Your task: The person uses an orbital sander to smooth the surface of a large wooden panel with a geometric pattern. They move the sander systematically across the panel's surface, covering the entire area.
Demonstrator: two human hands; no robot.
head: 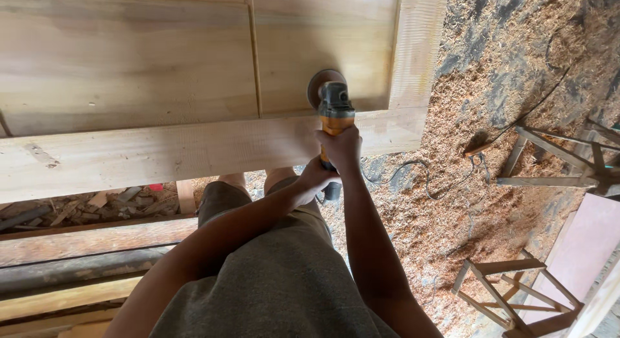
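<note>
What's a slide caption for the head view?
Both hands grip an angle grinder sanding a wooden door panel.

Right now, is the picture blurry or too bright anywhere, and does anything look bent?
In the head view, the pale wooden panel looks washed out by strong daylight; the angle grinder and both hands, right hand and left hand, are fairly sharp; the sawdust floor is soft and grainy; the board edges bow slightly, a wide-lens effect.
</note>
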